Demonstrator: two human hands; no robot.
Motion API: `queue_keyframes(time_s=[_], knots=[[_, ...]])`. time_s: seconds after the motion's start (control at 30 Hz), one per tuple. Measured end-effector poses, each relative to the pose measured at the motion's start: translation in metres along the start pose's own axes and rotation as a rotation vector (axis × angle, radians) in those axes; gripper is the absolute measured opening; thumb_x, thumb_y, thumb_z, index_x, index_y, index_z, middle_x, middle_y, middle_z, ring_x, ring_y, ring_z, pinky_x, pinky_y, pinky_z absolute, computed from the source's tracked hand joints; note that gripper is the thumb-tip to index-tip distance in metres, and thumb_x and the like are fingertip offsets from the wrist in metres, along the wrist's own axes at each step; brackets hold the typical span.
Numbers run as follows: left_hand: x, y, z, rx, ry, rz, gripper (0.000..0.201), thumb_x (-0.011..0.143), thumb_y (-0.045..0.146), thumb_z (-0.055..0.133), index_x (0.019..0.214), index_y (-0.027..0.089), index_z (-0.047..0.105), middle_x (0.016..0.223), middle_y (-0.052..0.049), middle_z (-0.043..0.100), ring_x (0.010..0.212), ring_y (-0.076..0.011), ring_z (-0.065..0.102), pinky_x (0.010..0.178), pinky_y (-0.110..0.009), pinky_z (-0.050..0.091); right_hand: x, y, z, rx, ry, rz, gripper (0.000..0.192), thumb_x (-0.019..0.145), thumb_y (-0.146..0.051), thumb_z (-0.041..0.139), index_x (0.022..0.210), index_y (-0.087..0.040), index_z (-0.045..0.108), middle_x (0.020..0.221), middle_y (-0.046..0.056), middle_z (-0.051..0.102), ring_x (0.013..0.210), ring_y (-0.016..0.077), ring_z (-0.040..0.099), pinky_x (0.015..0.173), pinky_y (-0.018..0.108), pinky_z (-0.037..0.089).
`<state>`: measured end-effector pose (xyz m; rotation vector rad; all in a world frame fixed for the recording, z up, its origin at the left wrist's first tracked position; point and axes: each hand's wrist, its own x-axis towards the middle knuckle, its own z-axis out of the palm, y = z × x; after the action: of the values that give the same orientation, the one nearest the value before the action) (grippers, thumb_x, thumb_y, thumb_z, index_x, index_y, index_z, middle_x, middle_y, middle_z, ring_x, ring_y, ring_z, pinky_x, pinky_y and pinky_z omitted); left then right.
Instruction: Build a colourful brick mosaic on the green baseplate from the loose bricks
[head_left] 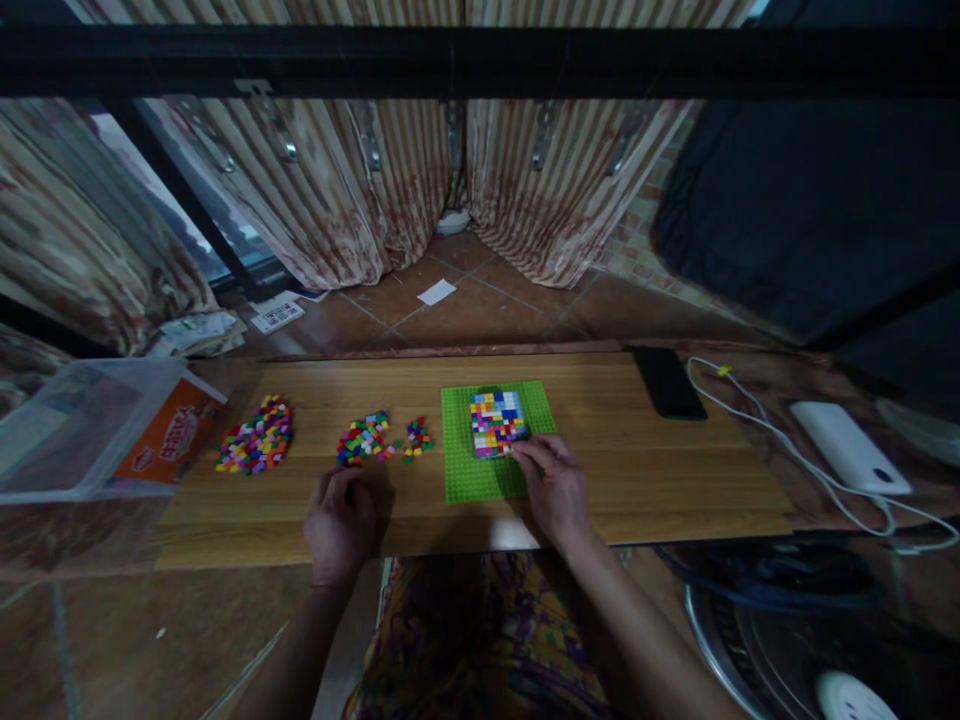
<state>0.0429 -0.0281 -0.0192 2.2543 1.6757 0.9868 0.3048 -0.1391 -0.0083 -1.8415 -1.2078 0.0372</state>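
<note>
A green studded baseplate (pixel 461 480) lies on the wooden board, bearing a block of multicoloured small building bricks (pixel 497 424). At the block's lower right corner is my right hand (pixel 556 485), thumb and forefinger pinched together on what looks like a small building brick, mostly covered by the fingertips. My left hand (pixel 341 522) rests near the board's front edge, its fingers curled closed; whatever they may hold is hidden. Just beyond it lies a loose pile of bricks (pixel 366 435), with a smaller cluster (pixel 418 438) between that pile and the baseplate.
A bigger heap of bricks (pixel 259 436) lies farther left, beside a clear plastic box (pixel 71 420) with an orange label. A black phone (pixel 669 382), a white cable (pixel 784 440) and a white power bank (pixel 850 446) are on the right. Curtains (pixel 360 200) hang behind.
</note>
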Motion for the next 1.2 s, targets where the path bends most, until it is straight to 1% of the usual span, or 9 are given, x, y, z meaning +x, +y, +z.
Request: queue_keyframes(time_s=[0.17, 0.33, 0.5, 0.57, 0.77, 0.93, 1.1, 1.17, 1.2], knots=[[0.0, -0.001, 0.0, -0.005, 0.005, 0.017, 0.014, 0.081, 0.021, 0.05, 0.087, 0.019, 0.063, 0.094, -0.007, 0.063, 0.088, -0.0193, 0.061, 0.077, -0.031, 0.049, 0.009, 0.004, -0.002, 0.081, -0.043, 0.0, 0.014, 0.086, -0.031, 0.06, 0.086, -0.028, 0.074, 0.09, 0.003, 0.058, 0.087, 0.0173, 0.056, 0.076, 0.031, 0.048], [-0.001, -0.001, 0.001, 0.001, -0.008, -0.005, 0.015, 0.081, 0.019, 0.049, 0.087, 0.019, 0.062, 0.095, -0.007, 0.063, 0.09, -0.0194, 0.061, 0.079, -0.031, 0.049, 0.016, 0.007, -0.007, 0.167, -0.115, 0.024, 0.011, 0.082, -0.033, 0.064, 0.082, -0.028, 0.074, 0.096, 0.003, 0.058, 0.091, 0.018, 0.057, 0.081, 0.033, 0.047], [-0.005, 0.002, 0.0, 0.004, -0.019, -0.037, 0.015, 0.082, 0.017, 0.048, 0.089, 0.02, 0.062, 0.094, -0.006, 0.063, 0.088, -0.0183, 0.062, 0.077, -0.03, 0.05, 0.018, 0.015, -0.007, 0.248, -0.138, 0.107, 0.016, 0.076, -0.041, 0.068, 0.076, -0.026, 0.074, 0.096, 0.004, 0.059, 0.091, 0.0196, 0.058, 0.082, 0.035, 0.047], [-0.006, 0.003, -0.001, -0.018, -0.029, -0.042, 0.015, 0.082, 0.015, 0.048, 0.088, 0.02, 0.061, 0.094, -0.006, 0.063, 0.087, -0.0182, 0.062, 0.077, -0.03, 0.05, 0.019, 0.02, -0.007, 0.26, -0.188, 0.153, 0.02, 0.074, -0.045, 0.068, 0.076, -0.026, 0.074, 0.096, 0.004, 0.06, 0.09, 0.0204, 0.058, 0.08, 0.036, 0.047], [-0.007, 0.008, -0.004, -0.084, -0.035, -0.055, 0.016, 0.083, 0.014, 0.047, 0.088, 0.022, 0.06, 0.094, -0.007, 0.063, 0.088, -0.0187, 0.062, 0.077, -0.031, 0.052, 0.025, 0.029, -0.006, 0.196, -0.259, 0.246, 0.028, 0.067, -0.052, 0.07, 0.074, -0.025, 0.073, 0.093, 0.005, 0.066, 0.086, 0.0232, 0.062, 0.079, 0.038, 0.047], [-0.009, 0.007, -0.003, -0.085, -0.038, -0.05, 0.015, 0.085, 0.014, 0.046, 0.088, 0.021, 0.059, 0.092, -0.006, 0.062, 0.086, -0.0171, 0.062, 0.078, -0.03, 0.051, 0.031, 0.028, -0.008, 0.153, -0.312, 0.264, 0.027, 0.066, -0.051, 0.071, 0.074, -0.024, 0.073, 0.089, 0.006, 0.069, 0.083, 0.0238, 0.064, 0.078, 0.038, 0.047], [-0.008, 0.006, -0.005, -0.078, -0.058, -0.033, 0.016, 0.085, 0.013, 0.045, 0.088, 0.021, 0.059, 0.093, -0.005, 0.062, 0.088, -0.0178, 0.061, 0.079, -0.03, 0.051, 0.036, 0.016, -0.009, 0.179, -0.344, 0.304, 0.024, 0.066, -0.047, 0.072, 0.072, -0.024, 0.073, 0.08, 0.004, 0.07, 0.076, 0.0231, 0.065, 0.073, 0.037, 0.048], [-0.007, 0.006, -0.005, -0.071, -0.05, -0.03, 0.015, 0.085, 0.015, 0.046, 0.088, 0.02, 0.059, 0.093, -0.005, 0.062, 0.088, -0.0188, 0.06, 0.079, -0.032, 0.05, 0.035, 0.01, -0.008, 0.212, -0.303, 0.292, 0.022, 0.068, -0.045, 0.07, 0.07, -0.023, 0.072, 0.079, 0.004, 0.07, 0.077, 0.0226, 0.064, 0.073, 0.036, 0.047], [-0.006, 0.006, -0.005, -0.093, -0.063, -0.019, 0.015, 0.086, 0.016, 0.045, 0.09, 0.02, 0.059, 0.094, -0.006, 0.061, 0.089, -0.0195, 0.06, 0.081, -0.033, 0.05, 0.034, 0.008, -0.008, 0.198, -0.288, 0.296, 0.022, 0.07, -0.045, 0.069, 0.07, -0.023, 0.072, 0.078, 0.004, 0.069, 0.076, 0.0218, 0.064, 0.072, 0.035, 0.047]])
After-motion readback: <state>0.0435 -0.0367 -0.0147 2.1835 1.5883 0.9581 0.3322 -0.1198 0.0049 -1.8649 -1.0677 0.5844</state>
